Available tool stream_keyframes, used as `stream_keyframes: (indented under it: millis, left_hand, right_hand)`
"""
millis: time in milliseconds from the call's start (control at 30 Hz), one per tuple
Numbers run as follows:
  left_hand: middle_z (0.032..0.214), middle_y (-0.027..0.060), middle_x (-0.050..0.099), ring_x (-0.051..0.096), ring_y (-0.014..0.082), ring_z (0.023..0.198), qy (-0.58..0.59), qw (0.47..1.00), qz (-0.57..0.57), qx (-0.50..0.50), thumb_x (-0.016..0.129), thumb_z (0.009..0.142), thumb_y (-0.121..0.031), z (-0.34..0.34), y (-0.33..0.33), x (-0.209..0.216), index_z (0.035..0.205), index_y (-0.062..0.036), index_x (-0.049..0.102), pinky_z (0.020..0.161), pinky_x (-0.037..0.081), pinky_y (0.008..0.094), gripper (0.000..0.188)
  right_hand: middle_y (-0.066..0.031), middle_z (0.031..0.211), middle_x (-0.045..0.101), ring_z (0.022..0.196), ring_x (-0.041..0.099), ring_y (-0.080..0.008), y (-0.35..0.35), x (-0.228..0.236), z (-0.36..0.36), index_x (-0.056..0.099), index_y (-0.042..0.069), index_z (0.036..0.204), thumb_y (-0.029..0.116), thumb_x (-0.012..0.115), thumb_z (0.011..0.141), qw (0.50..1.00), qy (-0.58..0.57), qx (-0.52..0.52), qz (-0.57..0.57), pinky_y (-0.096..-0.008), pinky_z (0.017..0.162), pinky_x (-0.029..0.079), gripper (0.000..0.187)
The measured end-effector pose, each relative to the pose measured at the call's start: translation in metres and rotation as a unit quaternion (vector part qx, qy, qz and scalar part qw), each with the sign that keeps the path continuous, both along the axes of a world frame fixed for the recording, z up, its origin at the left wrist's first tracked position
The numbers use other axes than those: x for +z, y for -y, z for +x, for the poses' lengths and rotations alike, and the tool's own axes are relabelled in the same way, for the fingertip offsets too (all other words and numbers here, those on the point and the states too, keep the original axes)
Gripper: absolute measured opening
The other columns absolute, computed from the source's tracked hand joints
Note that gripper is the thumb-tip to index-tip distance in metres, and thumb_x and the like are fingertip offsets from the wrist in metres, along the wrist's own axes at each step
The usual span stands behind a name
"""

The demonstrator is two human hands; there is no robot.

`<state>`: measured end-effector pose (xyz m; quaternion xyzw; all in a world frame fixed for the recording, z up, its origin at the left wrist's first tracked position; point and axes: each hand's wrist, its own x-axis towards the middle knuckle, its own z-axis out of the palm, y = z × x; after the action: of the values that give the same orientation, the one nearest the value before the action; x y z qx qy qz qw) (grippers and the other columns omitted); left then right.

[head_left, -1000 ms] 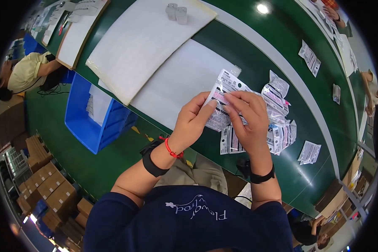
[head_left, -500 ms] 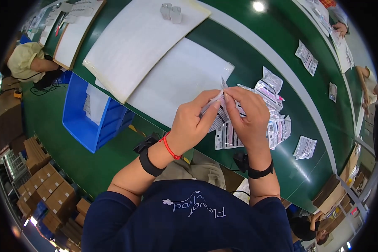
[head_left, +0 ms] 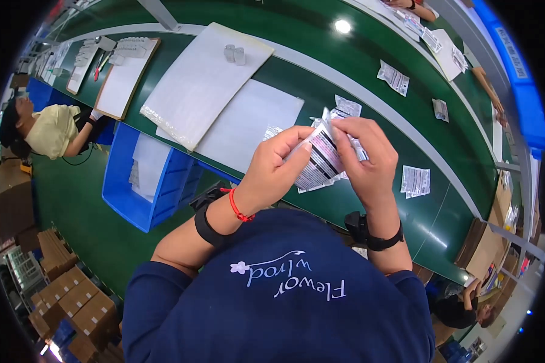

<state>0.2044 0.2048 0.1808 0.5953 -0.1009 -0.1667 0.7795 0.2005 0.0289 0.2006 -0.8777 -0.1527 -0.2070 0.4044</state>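
Between my hands is a small silver foil packet [head_left: 318, 158] with dark bands and fine print on its face, held above the green workbench. My left hand [head_left: 274, 166], with a red cord bracelet and a black band at the wrist, pinches the packet's left upper edge. The fingers of my right hand [head_left: 370, 156] close on its upper right corner. Several similar packets [head_left: 348, 106] lie in a pile just behind and partly under my hands. Whether the packet's top is sealed or parted, I cannot tell.
White foam sheets [head_left: 206, 85] lie left of the pile, two small clear containers [head_left: 234, 54] on the upper one. Loose packets [head_left: 415, 181] sit to the right. A blue bin [head_left: 127, 202] stands below the bench's left edge. Co-workers [head_left: 57, 130] sit at left and across.
The view has shifted, showing more of the far benches. The packet now faces upward more, with more of its printed side visible; both hands still grip its top edge.
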Motion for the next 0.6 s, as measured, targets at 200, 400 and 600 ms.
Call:
stream_keyframes:
  millis: [200,400,600]
  left_hand:
    - [0.086,0.0012,0.064,0.054,0.0038,0.077,0.036,0.999,0.035,-0.013,0.052,0.097,-0.013,-0.009,0.000,0.013,0.106,0.0022,0.062,0.066,0.046,0.0209,0.020]
    - [0.084,0.0014,0.064,0.053,0.0028,0.077,0.083,0.994,0.070,-0.001,0.052,0.096,-0.013,-0.007,0.006,0.017,0.105,0.0028,0.062,0.066,0.045,0.0206,0.020]
    - [0.084,0.0010,0.063,0.053,0.0026,0.076,0.072,0.996,0.051,-0.034,0.052,0.096,-0.012,-0.011,0.012,0.021,0.110,0.0028,0.059,0.066,0.045,0.0202,0.022]
  right_hand:
    - [-0.0105,0.091,0.067,0.081,0.063,-0.0229,-0.001,0.014,-0.027,0.070,0.002,0.093,0.000,0.074,0.073,0.997,0.066,-0.006,-0.025,-0.0300,0.069,0.049,0.020]
    - [-0.0102,0.091,0.067,0.082,0.063,-0.0237,0.003,0.010,-0.029,0.070,0.002,0.095,0.001,0.075,0.073,0.995,0.089,-0.004,-0.036,-0.0311,0.071,0.050,0.023]
    - [-0.0103,0.092,0.068,0.082,0.064,-0.0242,0.010,0.009,-0.029,0.069,0.002,0.095,0.001,0.075,0.073,0.992,0.108,-0.024,-0.055,-0.0314,0.072,0.051,0.023]
